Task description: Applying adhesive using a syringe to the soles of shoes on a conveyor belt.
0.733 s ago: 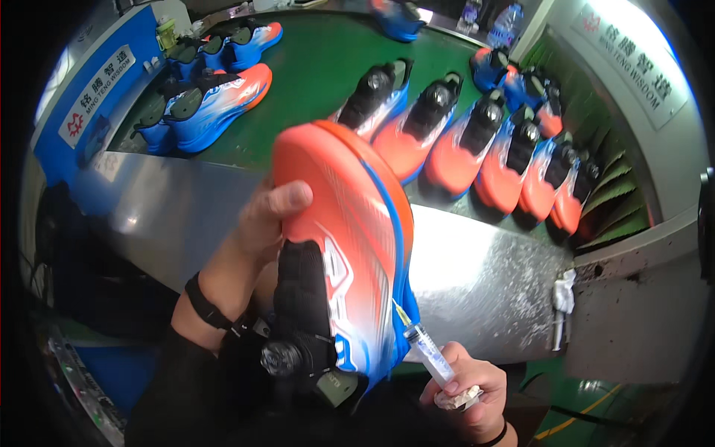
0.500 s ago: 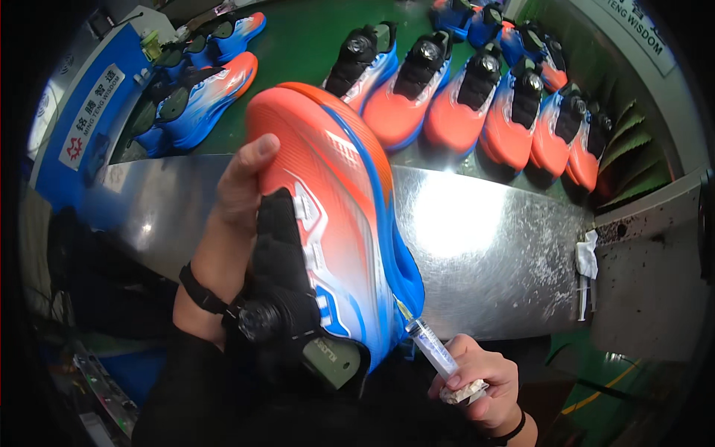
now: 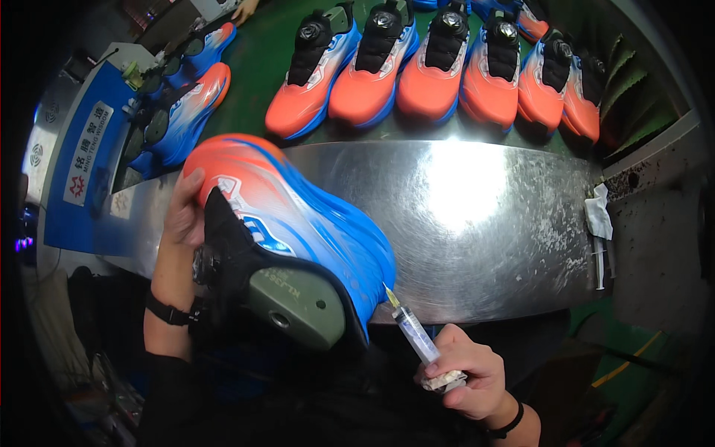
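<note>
An orange, white and blue running shoe (image 3: 313,205) is tilted in front of me, its heel toward me and to the right. A dark green shoe last (image 3: 298,309) fills its black collar. Around the toe end, my left hand (image 3: 186,212) is closed, with some fingers hidden under the shoe. My right hand (image 3: 473,372) grips a clear syringe (image 3: 417,335) by its plunger end, where whitish crumpled material is wrapped. The syringe's yellow-based needle tip meets the blue heel near the sole edge; whether it touches I cannot tell.
Several matching shoes (image 3: 365,93) stand in a row on the green surface beyond the metal ledge (image 3: 484,261). More shoes (image 3: 175,119) are at the left. White cloth or paper (image 3: 598,212) and another syringe (image 3: 599,264) lie on the ledge's right end. Another person's hand (image 3: 244,10) shows at the top.
The shoe has swung left and turned, bringing the heel and the last's top more into view. My right hand followed with the syringe, its needle still at the heel. The whole view shifted.
</note>
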Demonstrator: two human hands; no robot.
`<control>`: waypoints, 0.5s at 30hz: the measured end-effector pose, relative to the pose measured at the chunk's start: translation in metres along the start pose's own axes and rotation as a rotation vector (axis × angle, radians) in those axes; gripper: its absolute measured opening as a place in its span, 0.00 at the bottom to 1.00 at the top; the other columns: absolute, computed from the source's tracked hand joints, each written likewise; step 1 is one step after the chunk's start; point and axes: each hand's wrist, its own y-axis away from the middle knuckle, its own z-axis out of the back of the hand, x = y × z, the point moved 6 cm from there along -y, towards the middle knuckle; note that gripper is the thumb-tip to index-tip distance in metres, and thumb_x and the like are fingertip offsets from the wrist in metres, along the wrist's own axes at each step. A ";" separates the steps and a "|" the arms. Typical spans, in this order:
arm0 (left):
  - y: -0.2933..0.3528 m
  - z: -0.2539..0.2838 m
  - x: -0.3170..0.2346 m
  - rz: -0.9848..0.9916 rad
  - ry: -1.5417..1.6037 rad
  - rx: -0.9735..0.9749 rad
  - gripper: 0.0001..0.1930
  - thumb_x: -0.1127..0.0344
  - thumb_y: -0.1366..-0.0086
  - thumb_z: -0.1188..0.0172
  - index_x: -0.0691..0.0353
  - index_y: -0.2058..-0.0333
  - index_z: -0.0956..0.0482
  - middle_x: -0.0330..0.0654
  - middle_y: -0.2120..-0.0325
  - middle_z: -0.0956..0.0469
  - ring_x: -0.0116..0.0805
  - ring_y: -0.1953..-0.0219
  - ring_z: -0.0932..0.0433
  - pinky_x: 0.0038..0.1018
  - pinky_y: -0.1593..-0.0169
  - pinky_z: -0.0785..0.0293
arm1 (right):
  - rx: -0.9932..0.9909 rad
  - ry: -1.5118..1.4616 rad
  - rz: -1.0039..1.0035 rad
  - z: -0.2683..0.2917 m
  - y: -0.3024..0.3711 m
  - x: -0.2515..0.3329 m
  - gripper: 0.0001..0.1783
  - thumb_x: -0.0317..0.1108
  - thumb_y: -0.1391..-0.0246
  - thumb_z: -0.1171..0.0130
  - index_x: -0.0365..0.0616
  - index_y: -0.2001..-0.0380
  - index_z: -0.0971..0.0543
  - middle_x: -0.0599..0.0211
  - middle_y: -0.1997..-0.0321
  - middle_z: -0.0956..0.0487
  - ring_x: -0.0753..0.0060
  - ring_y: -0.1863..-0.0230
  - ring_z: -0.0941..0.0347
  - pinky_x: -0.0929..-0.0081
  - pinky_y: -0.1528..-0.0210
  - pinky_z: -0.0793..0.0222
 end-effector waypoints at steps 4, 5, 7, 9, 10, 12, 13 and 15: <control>0.029 0.023 0.000 0.022 -0.176 -0.072 0.27 0.57 0.38 0.41 0.70 0.46 0.34 0.50 0.51 0.25 0.40 0.51 0.23 0.37 0.46 0.26 | 0.010 0.078 0.061 -0.006 -0.010 -0.003 0.19 0.41 0.53 0.30 0.41 0.61 0.18 0.71 0.66 0.18 0.73 0.69 0.36 0.75 0.63 0.41; 0.038 0.029 0.000 0.021 -0.228 -0.097 0.29 0.56 0.39 0.41 0.70 0.45 0.34 0.50 0.51 0.25 0.41 0.51 0.23 0.37 0.46 0.26 | 0.002 0.108 0.079 -0.008 -0.013 -0.004 0.19 0.40 0.54 0.30 0.42 0.61 0.18 0.72 0.66 0.18 0.73 0.69 0.37 0.75 0.63 0.41; 0.054 0.038 0.004 0.023 -0.311 -0.144 0.31 0.53 0.39 0.41 0.71 0.45 0.34 0.51 0.50 0.26 0.42 0.51 0.23 0.37 0.45 0.26 | -0.021 0.151 0.112 -0.014 -0.020 -0.005 0.19 0.40 0.54 0.30 0.43 0.60 0.18 0.73 0.67 0.18 0.72 0.70 0.37 0.75 0.63 0.41; 0.074 0.045 0.011 0.066 -0.300 -0.161 0.34 0.49 0.40 0.41 0.72 0.45 0.34 0.52 0.50 0.26 0.43 0.50 0.23 0.37 0.45 0.27 | -0.024 0.180 0.124 -0.022 -0.027 -0.007 0.18 0.38 0.55 0.29 0.44 0.60 0.18 0.73 0.68 0.18 0.72 0.70 0.38 0.76 0.64 0.42; 0.086 0.047 0.010 0.089 -0.356 -0.151 0.33 0.50 0.40 0.41 0.72 0.45 0.33 0.52 0.49 0.26 0.42 0.50 0.23 0.37 0.45 0.27 | -0.027 0.197 0.129 -0.026 -0.030 -0.008 0.18 0.38 0.55 0.29 0.44 0.60 0.18 0.73 0.68 0.18 0.72 0.71 0.38 0.76 0.64 0.42; 0.106 0.047 0.011 0.150 -0.384 -0.124 0.32 0.51 0.39 0.41 0.72 0.46 0.33 0.51 0.49 0.27 0.41 0.49 0.23 0.36 0.44 0.28 | -0.031 0.228 0.135 -0.032 -0.035 -0.009 0.19 0.38 0.56 0.29 0.44 0.60 0.18 0.73 0.69 0.18 0.72 0.71 0.38 0.76 0.65 0.42; 0.116 0.046 0.015 0.190 -0.294 -0.132 0.28 0.54 0.40 0.39 0.70 0.49 0.33 0.49 0.52 0.26 0.39 0.52 0.23 0.35 0.46 0.27 | -0.029 0.232 0.128 -0.035 -0.036 -0.010 0.19 0.38 0.56 0.29 0.44 0.60 0.18 0.73 0.69 0.18 0.72 0.71 0.38 0.76 0.65 0.42; 0.132 0.039 0.019 0.247 -0.124 -0.120 0.20 0.61 0.40 0.37 0.66 0.56 0.32 0.46 0.58 0.24 0.36 0.56 0.22 0.34 0.48 0.25 | -0.038 0.233 0.115 -0.040 -0.037 -0.010 0.18 0.38 0.56 0.29 0.43 0.61 0.18 0.72 0.69 0.18 0.72 0.71 0.38 0.77 0.65 0.42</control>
